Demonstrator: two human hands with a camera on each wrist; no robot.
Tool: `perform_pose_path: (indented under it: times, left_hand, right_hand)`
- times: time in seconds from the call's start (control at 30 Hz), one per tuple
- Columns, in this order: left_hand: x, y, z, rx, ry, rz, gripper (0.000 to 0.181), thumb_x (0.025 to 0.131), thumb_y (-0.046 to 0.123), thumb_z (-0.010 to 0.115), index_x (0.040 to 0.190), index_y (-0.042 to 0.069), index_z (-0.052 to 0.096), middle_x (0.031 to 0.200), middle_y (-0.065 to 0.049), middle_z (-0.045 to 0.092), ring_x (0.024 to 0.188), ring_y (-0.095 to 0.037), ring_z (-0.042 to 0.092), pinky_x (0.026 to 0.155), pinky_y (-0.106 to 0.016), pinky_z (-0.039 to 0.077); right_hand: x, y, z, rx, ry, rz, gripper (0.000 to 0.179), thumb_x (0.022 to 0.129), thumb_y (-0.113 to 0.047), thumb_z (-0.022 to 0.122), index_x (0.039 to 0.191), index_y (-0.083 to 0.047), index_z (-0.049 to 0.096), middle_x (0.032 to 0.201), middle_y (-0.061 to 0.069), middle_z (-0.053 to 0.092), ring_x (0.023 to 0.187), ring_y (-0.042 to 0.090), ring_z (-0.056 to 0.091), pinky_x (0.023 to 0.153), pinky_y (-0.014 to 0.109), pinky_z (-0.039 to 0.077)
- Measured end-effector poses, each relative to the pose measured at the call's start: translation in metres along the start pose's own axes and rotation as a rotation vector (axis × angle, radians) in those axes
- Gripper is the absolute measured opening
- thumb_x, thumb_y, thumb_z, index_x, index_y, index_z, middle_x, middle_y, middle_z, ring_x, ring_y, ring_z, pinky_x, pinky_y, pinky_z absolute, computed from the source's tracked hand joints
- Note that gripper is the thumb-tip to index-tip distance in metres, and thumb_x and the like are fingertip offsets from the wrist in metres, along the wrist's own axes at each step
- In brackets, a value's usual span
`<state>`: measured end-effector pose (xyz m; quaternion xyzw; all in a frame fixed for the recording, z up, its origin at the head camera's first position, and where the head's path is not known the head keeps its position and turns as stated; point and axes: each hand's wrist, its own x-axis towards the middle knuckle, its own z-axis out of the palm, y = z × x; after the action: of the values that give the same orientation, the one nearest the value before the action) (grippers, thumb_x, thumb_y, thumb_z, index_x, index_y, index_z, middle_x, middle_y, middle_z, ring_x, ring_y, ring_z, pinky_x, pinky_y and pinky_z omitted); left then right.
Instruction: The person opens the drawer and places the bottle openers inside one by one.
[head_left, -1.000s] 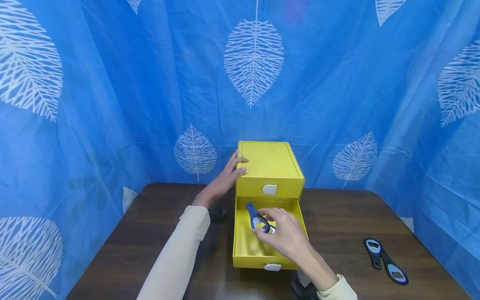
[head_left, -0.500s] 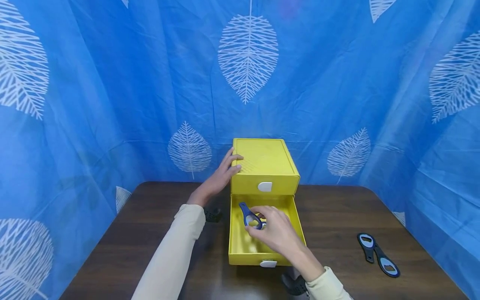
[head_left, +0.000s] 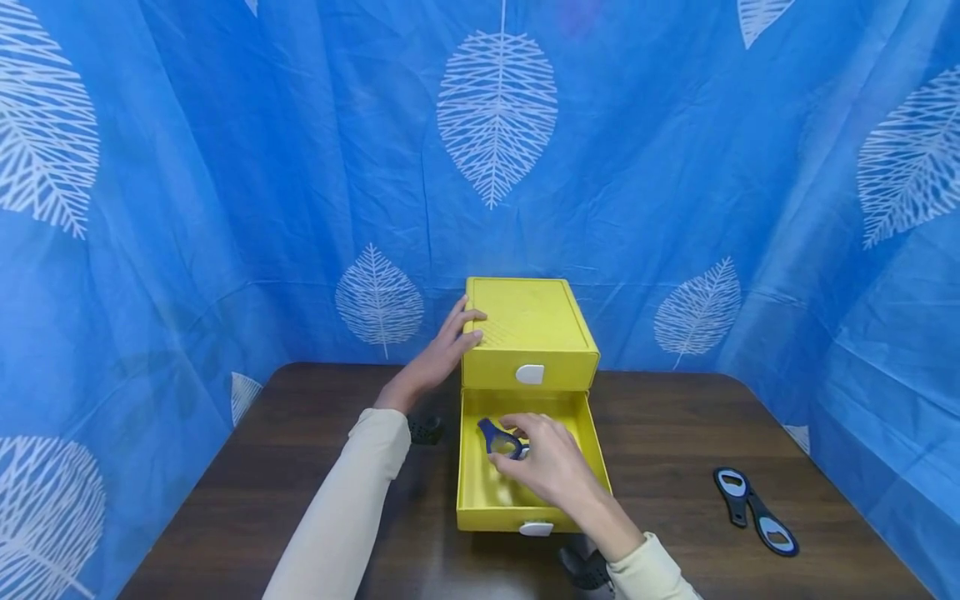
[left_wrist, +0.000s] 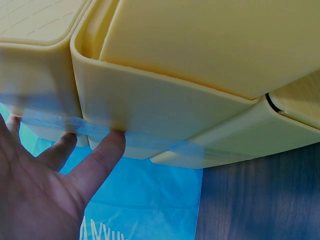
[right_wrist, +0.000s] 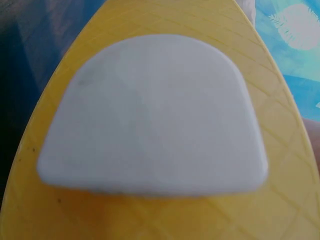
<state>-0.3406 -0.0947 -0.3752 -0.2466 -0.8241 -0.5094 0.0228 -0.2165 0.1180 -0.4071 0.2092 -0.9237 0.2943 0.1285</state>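
A small yellow drawer unit (head_left: 529, 321) stands on the table, its lower drawer (head_left: 474, 497) pulled out toward me. Over that drawer my right hand (head_left: 551, 462) pinches a blue bottle opener (head_left: 492, 436) by its ring end between thumb and fingers, the handle pointing away to the left. A dark-rimmed light piece (head_left: 524, 452) peeks out beside it, mostly covered by the fingers. My left hand (head_left: 441, 350) rests along the unit's upper left edge with fingers extended; in the left wrist view the fingertips (left_wrist: 116, 139) touch the yellow side wall. The drawer's white pull (right_wrist: 155, 117) fills the right wrist view.
Two dark bottle openers (head_left: 732, 492) with pale inner rings lie on the right of the wooden table (head_left: 660, 442). The upper drawer, with its white pull (head_left: 529, 374), is closed. A blue leaf-patterned curtain (head_left: 600, 192) surrounds the table's back and sides.
The bottle opener in my right hand has tipped lower, its handle end dropping toward the drawer floor. My left hand has stayed on the unit. The head view has shifted slightly.
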Motion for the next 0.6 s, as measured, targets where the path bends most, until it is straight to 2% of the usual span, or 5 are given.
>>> perform_pose_path:
  times: [0.2, 0.4, 0.6]
  left_hand:
    - [-0.001, 0.001, 0.003, 0.021, 0.011, -0.027, 0.052, 0.106, 0.053, 0.041, 0.152, 0.029, 0.039, 0.174, 0.008, -0.008, 0.160, -0.031, -0.001, 0.122, -0.067, 0.017]
    - [-0.001, 0.001, 0.003, 0.031, 0.011, -0.025, 0.052, 0.106, 0.052, 0.041, 0.152, 0.027, 0.038, 0.174, 0.008, -0.009, 0.160, -0.031, -0.001, 0.123, -0.067, 0.017]
    - [-0.002, 0.002, 0.003, 0.035, 0.020, -0.021, 0.052, 0.106, 0.052, 0.040, 0.152, 0.027, 0.038, 0.174, 0.008, -0.009, 0.160, -0.030, -0.001, 0.122, -0.068, 0.017]
  right_hand:
    - [-0.003, 0.002, 0.000, 0.006, 0.001, -0.007, 0.047, 0.081, -0.027, 0.088, 0.121, -0.006, 0.074, 0.112, 0.007, 0.076, 0.099, 0.026, 0.070, 0.083, 0.043, 0.056]
    - [-0.006, 0.002, -0.004, 0.042, 0.031, -0.003, 0.045, 0.082, -0.028, 0.087, 0.120, -0.008, 0.075, 0.113, 0.006, 0.076, 0.100, 0.025, 0.072, 0.082, 0.042, 0.058]
    - [-0.011, 0.001, -0.010, 0.091, 0.071, -0.006, 0.042, 0.082, -0.025, 0.088, 0.119, -0.010, 0.076, 0.114, 0.003, 0.077, 0.103, 0.022, 0.073, 0.088, 0.044, 0.059]
